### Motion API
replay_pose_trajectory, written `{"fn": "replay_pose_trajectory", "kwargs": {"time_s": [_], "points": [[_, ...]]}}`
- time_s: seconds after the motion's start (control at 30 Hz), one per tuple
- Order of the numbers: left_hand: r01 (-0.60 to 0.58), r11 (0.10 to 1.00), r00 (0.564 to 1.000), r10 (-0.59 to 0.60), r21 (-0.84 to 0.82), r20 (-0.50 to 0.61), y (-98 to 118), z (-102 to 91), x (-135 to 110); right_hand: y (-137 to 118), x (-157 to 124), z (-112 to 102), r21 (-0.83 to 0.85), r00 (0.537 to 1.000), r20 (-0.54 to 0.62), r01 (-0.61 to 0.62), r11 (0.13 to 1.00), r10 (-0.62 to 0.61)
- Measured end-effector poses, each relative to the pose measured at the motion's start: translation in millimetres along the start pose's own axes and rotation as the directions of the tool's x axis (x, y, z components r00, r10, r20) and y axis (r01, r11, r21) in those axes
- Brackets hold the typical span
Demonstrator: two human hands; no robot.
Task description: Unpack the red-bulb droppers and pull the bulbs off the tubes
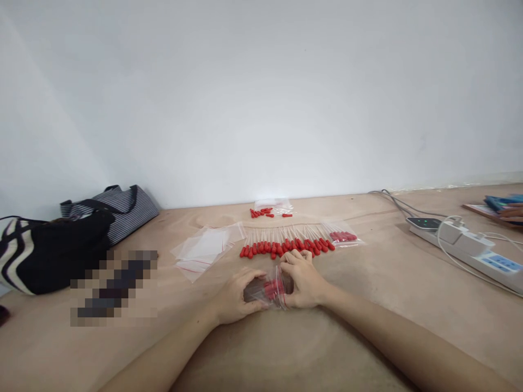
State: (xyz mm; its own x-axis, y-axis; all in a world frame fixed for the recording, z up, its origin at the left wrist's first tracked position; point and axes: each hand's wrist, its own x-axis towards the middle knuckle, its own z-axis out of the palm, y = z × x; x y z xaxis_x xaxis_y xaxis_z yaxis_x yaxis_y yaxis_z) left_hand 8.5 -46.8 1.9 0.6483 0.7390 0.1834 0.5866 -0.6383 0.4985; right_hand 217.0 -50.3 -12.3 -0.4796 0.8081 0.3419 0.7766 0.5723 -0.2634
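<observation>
Both forearms converge on a small clear zip bag (273, 288) holding red-capped pieces, gripped between the left hand (235, 296) and right hand (304, 280), each closed on an end, its long axis running left-right. Just beyond the right hand's knuckles lies a row of red-bulbed droppers (286, 242), stems pointing away; empty bags (204, 247) lie far-left.

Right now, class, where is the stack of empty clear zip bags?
In the head view, the empty zip bags lie on the table, left of the row of red-bulbed droppers and beyond the left hand.
</observation>
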Motion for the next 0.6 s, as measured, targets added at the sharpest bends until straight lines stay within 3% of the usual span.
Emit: {"fn": "replay_pose_trajectory", "kwargs": {"time_s": [0.1,0.2,0.3,0.6], "points": [[-0.007,1.0,1.0,0.007,0.003,0.017,2.7,-2.1,0.5,3.6,-1.6,-4.8,0.007,0.996,-0.042,0.078,0.997,-0.077],[-0.022,1.0,1.0,0.022,0.002,0.002,2.6,-2.2,0.3,4.0,-1.6,-6.8,0.027,0.99,-0.002,0.138,0.99,-0.138],[-0.015,1.0,1.0,0.015,-0.009,0.002,0.8,-0.9,0.1,1.9,-0.1,-4.2,0.021,0.993,0.036,0.113,0.993,-0.114],[-0.039,0.999,0.999,0.04,-0.032,0.015,-0.4,-2.2,1.5,11.3,-2.3,-5.5,0.073,0.999,0.006,0.05,0.996,-0.05]]}}
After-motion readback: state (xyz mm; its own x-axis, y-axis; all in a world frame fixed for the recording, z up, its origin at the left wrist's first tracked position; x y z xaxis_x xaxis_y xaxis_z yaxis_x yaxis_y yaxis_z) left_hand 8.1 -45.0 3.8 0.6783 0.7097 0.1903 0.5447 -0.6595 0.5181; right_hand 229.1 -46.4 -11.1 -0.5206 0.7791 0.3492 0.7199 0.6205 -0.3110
